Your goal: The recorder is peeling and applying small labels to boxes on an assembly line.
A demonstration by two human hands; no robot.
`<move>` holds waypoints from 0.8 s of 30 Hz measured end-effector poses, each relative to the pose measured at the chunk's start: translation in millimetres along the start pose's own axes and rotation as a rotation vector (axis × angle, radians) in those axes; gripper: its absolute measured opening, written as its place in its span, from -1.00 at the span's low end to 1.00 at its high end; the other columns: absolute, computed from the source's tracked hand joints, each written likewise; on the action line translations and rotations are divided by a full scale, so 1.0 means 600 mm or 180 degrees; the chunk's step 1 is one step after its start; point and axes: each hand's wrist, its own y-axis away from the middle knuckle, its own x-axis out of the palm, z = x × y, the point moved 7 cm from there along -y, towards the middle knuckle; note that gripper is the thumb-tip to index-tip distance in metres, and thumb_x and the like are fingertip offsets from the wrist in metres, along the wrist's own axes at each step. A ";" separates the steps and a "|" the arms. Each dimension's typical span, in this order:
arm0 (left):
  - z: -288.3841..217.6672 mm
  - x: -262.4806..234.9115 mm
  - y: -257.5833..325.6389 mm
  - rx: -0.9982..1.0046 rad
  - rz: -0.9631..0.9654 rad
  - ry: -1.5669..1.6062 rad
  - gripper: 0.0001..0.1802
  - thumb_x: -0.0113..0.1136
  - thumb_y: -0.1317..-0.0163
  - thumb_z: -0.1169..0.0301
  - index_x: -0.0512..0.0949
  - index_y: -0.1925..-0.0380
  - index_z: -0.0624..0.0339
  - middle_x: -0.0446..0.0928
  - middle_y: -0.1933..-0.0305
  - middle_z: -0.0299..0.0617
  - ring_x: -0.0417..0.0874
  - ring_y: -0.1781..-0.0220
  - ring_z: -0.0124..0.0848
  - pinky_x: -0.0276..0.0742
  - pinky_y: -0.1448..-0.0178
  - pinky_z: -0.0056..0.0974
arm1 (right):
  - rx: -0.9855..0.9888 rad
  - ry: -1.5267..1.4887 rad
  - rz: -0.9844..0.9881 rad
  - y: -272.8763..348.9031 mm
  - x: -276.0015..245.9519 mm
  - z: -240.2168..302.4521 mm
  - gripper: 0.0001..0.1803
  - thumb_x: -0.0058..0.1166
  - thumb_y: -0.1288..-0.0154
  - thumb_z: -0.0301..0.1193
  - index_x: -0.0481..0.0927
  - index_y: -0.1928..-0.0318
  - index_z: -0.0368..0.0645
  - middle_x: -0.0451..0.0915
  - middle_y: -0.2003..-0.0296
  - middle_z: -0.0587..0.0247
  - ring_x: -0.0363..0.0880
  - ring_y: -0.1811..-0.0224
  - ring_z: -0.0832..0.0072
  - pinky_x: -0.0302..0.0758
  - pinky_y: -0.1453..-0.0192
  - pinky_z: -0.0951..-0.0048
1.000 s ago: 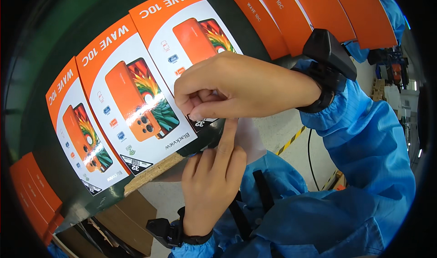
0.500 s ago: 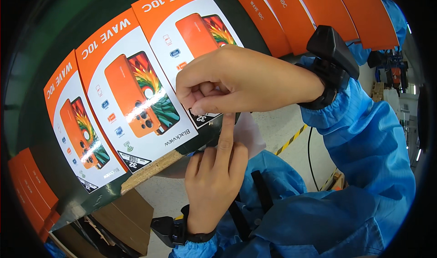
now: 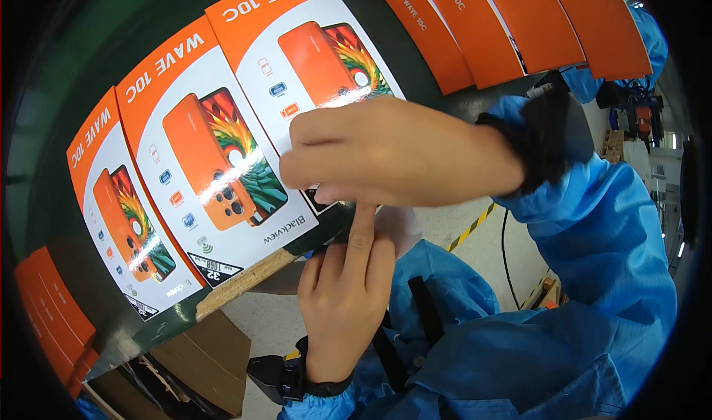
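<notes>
Three orange-and-white phone boxes, each printed with a phone picture, lie side by side at the table edge: a left box point(image 3: 133, 235), a middle box point(image 3: 215, 160) and a right box point(image 3: 304, 49). Over the lower part of the right box is my right hand point(image 3: 386, 149), its fingers curled and closed; whatever is in them is hidden. My left hand point(image 3: 345, 294) sits just off the edge below it. Its index finger points up to the right hand, while the other fingers curl inward out of sight. A pale, thin sheet point(image 3: 400, 227) shows beside that index finger.
More orange boxes point(image 3: 512, 20) stand in a row at the far right, and others point(image 3: 52, 301) lie at the far left. The dark green table point(image 3: 326, 223) has a chipped edge point(image 3: 245, 283). Below it is an opened brown carton point(image 3: 208, 361).
My right hand has moved slightly left and down and turned, so its back now hides the curled fingers. My left hand has barely shifted. The boxes sit slightly farther left in view.
</notes>
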 end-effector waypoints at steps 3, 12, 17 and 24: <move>0.002 -0.001 -0.004 -0.0027 0.0045 0.0075 -0.86 0.12 0.15 0.50 0.34 0.62 0.22 0.38 0.00 -0.07 0.50 0.51 -0.32 0.37 0.48 -0.37 | 0.0035 0.1141 -0.0422 0.001 -0.025 0.007 -0.65 0.14 0.13 -0.32 0.37 0.30 -0.14 0.34 0.43 0.27 0.36 0.36 0.40 0.31 0.35 0.45; 0.017 -0.036 0.025 -0.0354 0.0672 0.0669 -0.78 0.17 0.18 0.46 0.41 0.47 0.26 0.38 0.00 -0.11 0.49 0.49 -0.27 0.40 0.41 -0.35 | 0.0337 0.1277 -0.0934 0.005 -0.037 -0.034 -0.38 0.26 0.36 -0.11 0.37 0.22 -0.09 0.31 0.33 0.30 0.25 0.20 0.37 0.18 0.20 0.35; 0.152 -0.182 0.137 -0.1849 0.0587 0.1342 -0.70 0.09 0.06 0.56 0.40 0.23 0.37 0.47 0.24 -0.12 0.47 0.18 -0.37 0.32 0.04 -0.31 | 0.0307 0.1243 -0.0219 0.031 -0.026 -0.011 -0.31 0.27 0.30 -0.20 0.34 0.04 -0.04 0.27 0.21 0.24 0.18 0.06 0.33 0.11 0.00 0.26; 0.361 -0.422 0.104 -0.2133 -0.1626 0.2073 -0.53 -0.12 -0.18 0.31 0.17 -0.04 0.34 0.28 -0.04 -0.10 0.30 -0.06 -0.38 0.13 -0.15 -0.31 | 0.0750 0.0408 -0.1691 0.068 -0.069 -0.040 -0.34 0.17 0.12 -0.33 0.23 -0.06 -0.15 0.24 0.10 0.09 0.14 -0.02 0.20 0.13 -0.10 0.32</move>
